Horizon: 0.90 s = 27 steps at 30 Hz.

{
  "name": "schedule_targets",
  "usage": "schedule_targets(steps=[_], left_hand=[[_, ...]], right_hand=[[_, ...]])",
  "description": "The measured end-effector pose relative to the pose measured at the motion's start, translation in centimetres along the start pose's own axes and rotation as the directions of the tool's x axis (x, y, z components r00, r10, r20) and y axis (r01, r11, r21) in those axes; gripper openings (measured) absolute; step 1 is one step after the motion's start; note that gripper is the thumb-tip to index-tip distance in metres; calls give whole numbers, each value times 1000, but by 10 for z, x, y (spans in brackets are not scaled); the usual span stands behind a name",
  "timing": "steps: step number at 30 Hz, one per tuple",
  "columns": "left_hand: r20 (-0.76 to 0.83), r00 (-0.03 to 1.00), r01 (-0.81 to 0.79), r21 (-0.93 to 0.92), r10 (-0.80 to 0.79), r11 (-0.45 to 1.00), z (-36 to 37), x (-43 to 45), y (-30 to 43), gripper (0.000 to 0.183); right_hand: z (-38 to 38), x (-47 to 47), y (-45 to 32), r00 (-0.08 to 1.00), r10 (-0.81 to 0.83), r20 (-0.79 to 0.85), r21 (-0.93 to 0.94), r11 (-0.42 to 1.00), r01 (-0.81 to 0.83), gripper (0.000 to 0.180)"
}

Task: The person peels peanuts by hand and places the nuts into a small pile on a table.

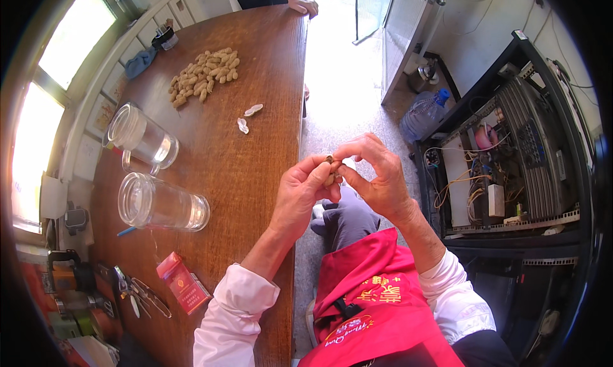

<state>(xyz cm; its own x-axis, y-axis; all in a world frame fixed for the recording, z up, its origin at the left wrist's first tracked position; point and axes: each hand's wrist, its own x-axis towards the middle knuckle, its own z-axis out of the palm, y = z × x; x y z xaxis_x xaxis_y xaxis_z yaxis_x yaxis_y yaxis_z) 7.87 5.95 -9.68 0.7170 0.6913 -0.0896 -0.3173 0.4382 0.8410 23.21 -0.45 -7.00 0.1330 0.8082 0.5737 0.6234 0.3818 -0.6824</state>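
Both my hands meet beside the table's right edge, above my lap. My left hand pinches a peanut in its shell between thumb and fingers. The fingertips of my right hand close on the same peanut from the other side, hiding part of it. Whether the shell is split is hard to tell. On the wooden table lie two opened shell halves, pale inside side up. Farther off is a heap of unshelled peanuts.
Two glass pitchers stand at the table's left, holding clear liquid. A red cigarette box and scissors lie nearer me. At the far end rests another person's hand. To my right stand an open equipment rack with cables and a water jug.
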Motion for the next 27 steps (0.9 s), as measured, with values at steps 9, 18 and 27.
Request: schedule_targets(steps=[9,18,27], left_hand=[[-29,1000,-3,19,3,1000,-3,0,-1,25],[-32,999,28,58,-26,998,5,-2,7,30],[-6,999,50,68,-50,996,6,-3,8,29]], right_hand=[[-4,-14,4,885,465,19,738,591,-326,21],[-7,-26,-16,786,606,127,876,304,-375,20],[-19,-42,-91,948,271,169,904,339,-259,35]])
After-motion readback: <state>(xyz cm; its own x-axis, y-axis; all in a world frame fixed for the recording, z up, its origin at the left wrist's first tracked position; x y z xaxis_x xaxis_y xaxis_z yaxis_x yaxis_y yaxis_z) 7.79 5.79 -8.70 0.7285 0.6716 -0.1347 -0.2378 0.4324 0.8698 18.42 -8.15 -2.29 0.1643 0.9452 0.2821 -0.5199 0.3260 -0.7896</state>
